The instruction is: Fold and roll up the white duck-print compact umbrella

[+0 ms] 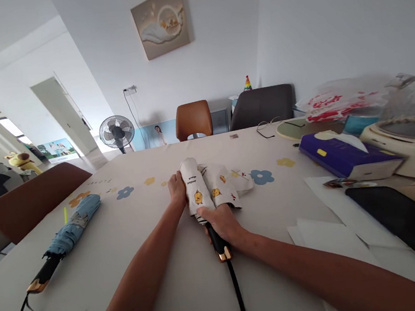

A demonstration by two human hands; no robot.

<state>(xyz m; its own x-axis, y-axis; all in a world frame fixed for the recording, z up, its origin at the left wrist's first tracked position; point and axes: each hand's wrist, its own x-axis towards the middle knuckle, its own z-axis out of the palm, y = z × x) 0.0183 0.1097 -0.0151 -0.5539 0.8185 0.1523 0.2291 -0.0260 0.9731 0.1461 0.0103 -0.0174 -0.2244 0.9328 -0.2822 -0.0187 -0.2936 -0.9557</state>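
A white folding umbrella [206,187] printed with small yellow ducks lies in the middle of the table, its canopy loosely gathered. My left hand [177,187] is closed on the left side of the folded canopy. My right hand [221,223] is wrapped around the umbrella at the base of the canopy, just above its black handle [220,247] with a gold end. A black wrist strap [236,289] trails from the handle toward me.
A folded blue umbrella [67,236] lies at the left of the table [161,266]. A purple tissue box [348,158], white papers [328,231], a black flat item [409,229], glasses [269,128] and a covered pot sit at right. Chairs surround the table.
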